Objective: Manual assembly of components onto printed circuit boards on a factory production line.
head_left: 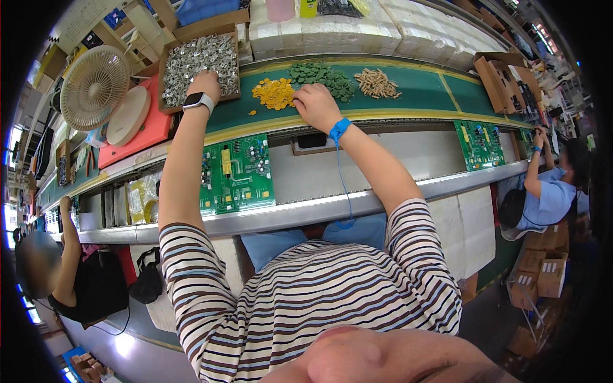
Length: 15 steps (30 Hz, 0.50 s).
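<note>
While the left hand (205,84) rests in the far-left box (230,98) of metal parts (191,60), the right hand (313,105) curls at the yellow discs' (272,93) right edge. Whether either grasps anything: cannot tell. Best practice, I judge: lift singles, keep yellow clear of green pieces (319,75). Writing on far-left board (80,25), right-hand cartons (550,284): illegible.

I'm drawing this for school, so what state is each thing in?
Left hand: at the metal parts.
Cardboard box: open, filled.
Right hand: at the yellow pieces' edge.
Yellow pieces: heaped, one apart.
Green pieces: heaped.
Tan pieces: heaped.
Nearest circuit board: flat, parts mounted.
Watch: worn, screen dark.
Blue wrist strap: worn, cord attached.
Fan: spinning unclear.
</note>
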Tool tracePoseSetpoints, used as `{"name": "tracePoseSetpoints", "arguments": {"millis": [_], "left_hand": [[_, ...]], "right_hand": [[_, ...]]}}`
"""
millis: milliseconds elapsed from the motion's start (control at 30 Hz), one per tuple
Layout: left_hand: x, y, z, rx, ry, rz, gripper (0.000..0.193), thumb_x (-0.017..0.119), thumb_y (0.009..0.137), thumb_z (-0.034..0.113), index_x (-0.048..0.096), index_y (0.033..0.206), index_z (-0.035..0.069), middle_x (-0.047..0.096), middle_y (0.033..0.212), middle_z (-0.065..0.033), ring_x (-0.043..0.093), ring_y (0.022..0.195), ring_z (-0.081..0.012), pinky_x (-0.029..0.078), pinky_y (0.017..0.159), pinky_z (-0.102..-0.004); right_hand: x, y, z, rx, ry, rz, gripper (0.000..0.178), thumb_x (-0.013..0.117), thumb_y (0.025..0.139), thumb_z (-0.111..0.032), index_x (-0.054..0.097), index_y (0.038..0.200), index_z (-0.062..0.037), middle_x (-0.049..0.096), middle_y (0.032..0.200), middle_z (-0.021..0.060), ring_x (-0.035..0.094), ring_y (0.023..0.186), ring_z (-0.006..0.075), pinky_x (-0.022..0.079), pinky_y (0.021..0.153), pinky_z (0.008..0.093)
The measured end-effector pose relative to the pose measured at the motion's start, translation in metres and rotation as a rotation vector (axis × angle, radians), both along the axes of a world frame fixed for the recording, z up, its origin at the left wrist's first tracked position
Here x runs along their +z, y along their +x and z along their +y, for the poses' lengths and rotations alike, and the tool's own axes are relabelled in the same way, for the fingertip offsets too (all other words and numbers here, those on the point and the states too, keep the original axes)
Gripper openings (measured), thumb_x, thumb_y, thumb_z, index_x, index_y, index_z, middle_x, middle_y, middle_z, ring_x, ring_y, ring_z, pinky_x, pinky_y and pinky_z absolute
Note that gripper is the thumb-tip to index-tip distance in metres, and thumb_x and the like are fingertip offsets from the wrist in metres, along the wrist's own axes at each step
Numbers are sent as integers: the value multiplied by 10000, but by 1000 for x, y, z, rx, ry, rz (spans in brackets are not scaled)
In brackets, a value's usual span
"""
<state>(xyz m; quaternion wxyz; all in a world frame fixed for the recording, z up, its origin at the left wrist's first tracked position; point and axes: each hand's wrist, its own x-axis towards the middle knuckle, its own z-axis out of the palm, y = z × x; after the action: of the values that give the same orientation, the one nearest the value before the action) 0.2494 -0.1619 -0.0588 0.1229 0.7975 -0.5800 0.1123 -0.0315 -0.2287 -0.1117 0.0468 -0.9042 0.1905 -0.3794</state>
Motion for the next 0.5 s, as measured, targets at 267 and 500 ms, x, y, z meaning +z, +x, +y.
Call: {"name": "tracePoseSetpoints", "arguments": {"millis": [267, 500], "left_hand": [[9, 2, -1, 2, 114, 45, 178, 453, 826, 94, 579, 929, 22, 548, 1006, -202, 565, 940, -353, 475, 787, -437], [4, -2, 0, 66, 202, -45, 244, 416, 849, 117, 587, 1011, 58, 528, 1078, -190, 572, 952, -347, 481, 797, -432]], "right_hand": [[6, 2, -22, -278, 18, -87, 149, 600, 701, -92, 639, 845, -79, 555, 822, 96, 525, 809, 294, 432, 753, 410], [35, 102, 20, 48, -41, -160, 59, 605, 665, -123, 633, 708, -95, 547, 778, 84, 521, 797, 281, 430, 722, 399]]}}
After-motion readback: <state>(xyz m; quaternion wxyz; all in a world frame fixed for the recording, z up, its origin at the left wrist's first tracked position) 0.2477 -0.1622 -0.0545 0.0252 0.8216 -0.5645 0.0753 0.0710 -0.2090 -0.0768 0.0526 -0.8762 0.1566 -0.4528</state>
